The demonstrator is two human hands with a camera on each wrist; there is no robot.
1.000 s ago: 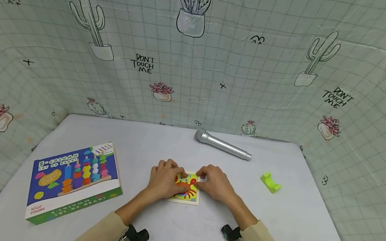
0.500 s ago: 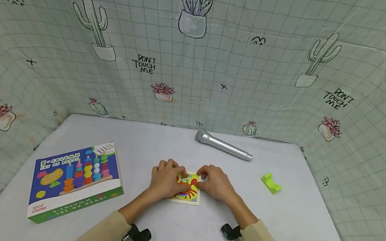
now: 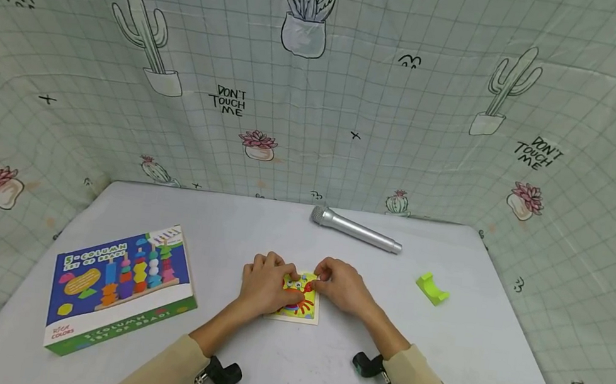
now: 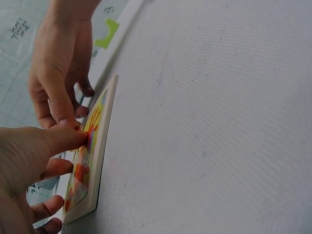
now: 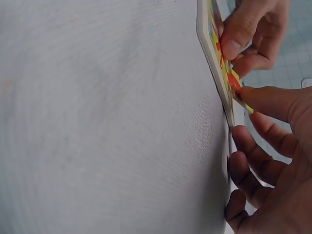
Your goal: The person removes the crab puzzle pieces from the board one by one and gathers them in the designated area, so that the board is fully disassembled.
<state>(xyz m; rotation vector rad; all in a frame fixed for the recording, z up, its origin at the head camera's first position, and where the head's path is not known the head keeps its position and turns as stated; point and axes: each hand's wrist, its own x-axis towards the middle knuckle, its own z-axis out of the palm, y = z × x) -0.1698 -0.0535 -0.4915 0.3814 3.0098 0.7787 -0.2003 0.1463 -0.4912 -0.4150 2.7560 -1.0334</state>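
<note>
A small square crab jigsaw puzzle in a pale wooden tray lies mid-table, a red crab on yellow. My left hand holds it from the left, thumb pressed on the crab's body and fingers at the far left side. From the right, my right hand pinches a yellow puzzle piece bearing a red claw. In the right wrist view that piece tilts up out of the tray's corner, the right thumb on its face. The other right fingers curl down beside the tray edge.
At the left lies a bead-toy box. A silver microphone lies behind the puzzle, and a lime-green curved block sits to the right. Cactus-print cloth hangs around the white table.
My right hand has shifted slightly away from me, and the claw piece under its fingers now looks tilted. The left hand stays on the puzzle.
</note>
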